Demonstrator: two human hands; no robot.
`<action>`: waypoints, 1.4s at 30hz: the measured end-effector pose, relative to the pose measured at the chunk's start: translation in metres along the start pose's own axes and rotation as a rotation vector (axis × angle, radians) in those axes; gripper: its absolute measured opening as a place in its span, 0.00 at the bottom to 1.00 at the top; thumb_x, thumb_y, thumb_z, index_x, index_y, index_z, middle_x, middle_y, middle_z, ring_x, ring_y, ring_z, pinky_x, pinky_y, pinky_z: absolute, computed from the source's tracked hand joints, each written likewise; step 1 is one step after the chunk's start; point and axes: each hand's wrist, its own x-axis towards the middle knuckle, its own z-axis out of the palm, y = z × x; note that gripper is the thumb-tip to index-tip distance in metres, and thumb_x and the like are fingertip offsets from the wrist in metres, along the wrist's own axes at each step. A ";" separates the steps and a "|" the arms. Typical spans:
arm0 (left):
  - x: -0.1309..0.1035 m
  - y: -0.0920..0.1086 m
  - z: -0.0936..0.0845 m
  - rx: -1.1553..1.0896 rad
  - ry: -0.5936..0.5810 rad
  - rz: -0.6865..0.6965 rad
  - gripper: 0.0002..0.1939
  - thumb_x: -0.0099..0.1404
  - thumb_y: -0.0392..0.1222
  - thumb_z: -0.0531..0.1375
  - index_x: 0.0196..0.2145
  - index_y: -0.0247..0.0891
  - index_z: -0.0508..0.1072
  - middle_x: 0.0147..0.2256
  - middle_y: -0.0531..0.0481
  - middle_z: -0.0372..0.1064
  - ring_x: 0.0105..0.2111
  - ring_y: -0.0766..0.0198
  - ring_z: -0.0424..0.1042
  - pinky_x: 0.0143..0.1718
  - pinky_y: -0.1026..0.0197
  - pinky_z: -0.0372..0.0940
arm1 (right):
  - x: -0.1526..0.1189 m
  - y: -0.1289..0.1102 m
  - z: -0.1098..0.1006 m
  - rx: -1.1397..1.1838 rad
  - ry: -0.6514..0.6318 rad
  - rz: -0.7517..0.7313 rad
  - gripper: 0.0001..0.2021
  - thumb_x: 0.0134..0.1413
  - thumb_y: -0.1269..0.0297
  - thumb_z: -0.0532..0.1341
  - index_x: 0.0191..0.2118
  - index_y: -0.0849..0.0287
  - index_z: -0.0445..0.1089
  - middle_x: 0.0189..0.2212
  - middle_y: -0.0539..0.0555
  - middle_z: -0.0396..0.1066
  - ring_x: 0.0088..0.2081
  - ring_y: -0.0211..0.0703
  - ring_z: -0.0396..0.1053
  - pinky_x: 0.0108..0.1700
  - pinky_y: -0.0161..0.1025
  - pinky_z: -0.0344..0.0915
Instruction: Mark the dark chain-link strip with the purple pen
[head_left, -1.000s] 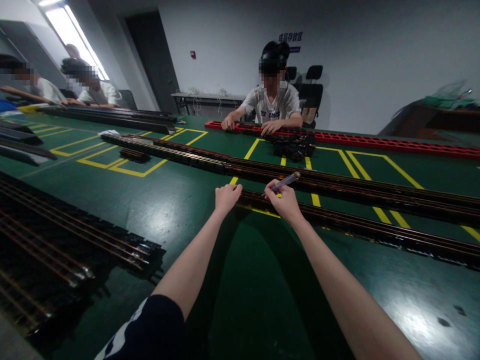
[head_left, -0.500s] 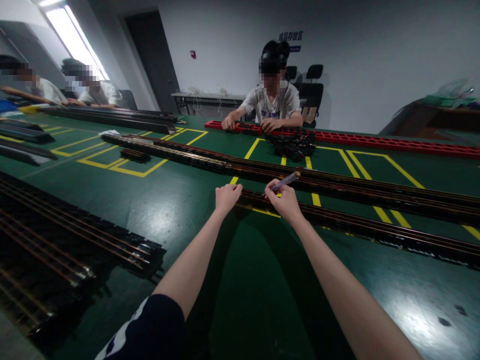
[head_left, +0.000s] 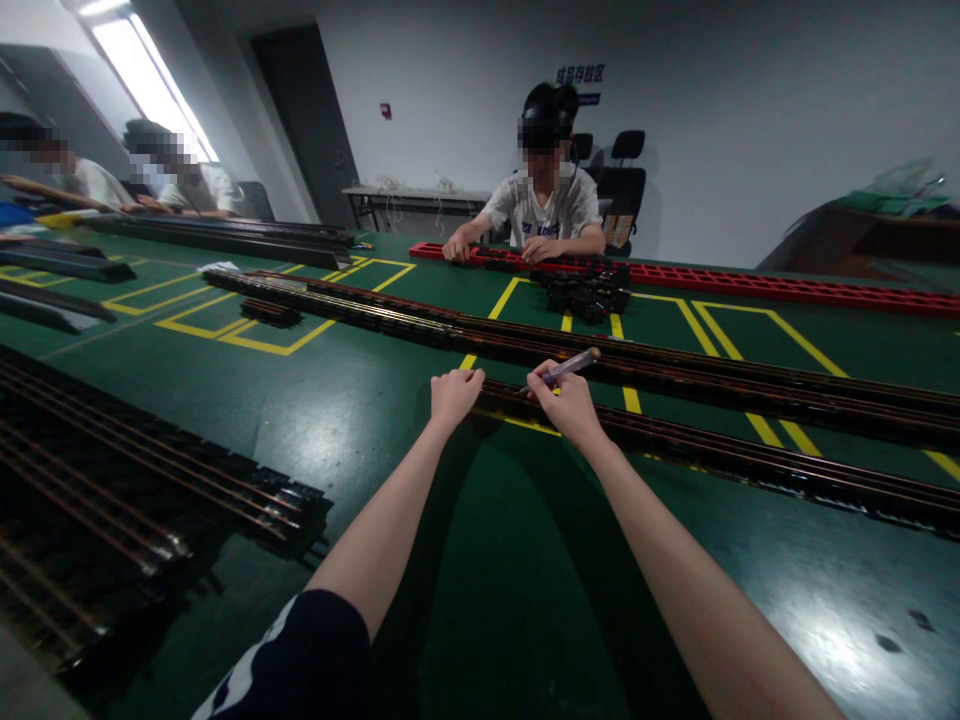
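A long black strip with copper-coloured lines lies on the green table, running from the middle to the right edge. My left hand is closed on its left end. In my right hand is a pen-like tool, held in a pinch, with its thin tip pointing down and left at the strip between my two hands. Whether the tip touches the strip cannot be made out.
More long black strips lie just beyond my hands, and a stack of them is at the left. Across the table a person handles a red rack beside a black pile. Two people sit at the far left.
My right hand and the tool have shifted very slightly left. At the far left, a dark profile has moved to the right. My left hand has stayed in place.
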 end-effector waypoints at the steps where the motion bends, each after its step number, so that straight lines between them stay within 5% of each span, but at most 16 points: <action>1: 0.000 0.000 0.000 -0.001 0.003 0.002 0.24 0.67 0.47 0.44 0.24 0.39 0.75 0.31 0.47 0.77 0.36 0.57 0.74 0.47 0.58 0.61 | 0.000 0.000 0.000 0.010 0.000 0.003 0.08 0.52 0.60 0.56 0.25 0.55 0.64 0.20 0.51 0.71 0.27 0.44 0.71 0.33 0.38 0.63; 42: 0.001 0.000 0.002 0.031 0.023 0.003 0.23 0.66 0.46 0.44 0.26 0.38 0.76 0.33 0.45 0.77 0.37 0.54 0.75 0.46 0.56 0.61 | 0.000 0.001 0.001 0.062 0.042 0.032 0.09 0.52 0.61 0.55 0.24 0.55 0.64 0.18 0.49 0.71 0.24 0.42 0.71 0.31 0.37 0.64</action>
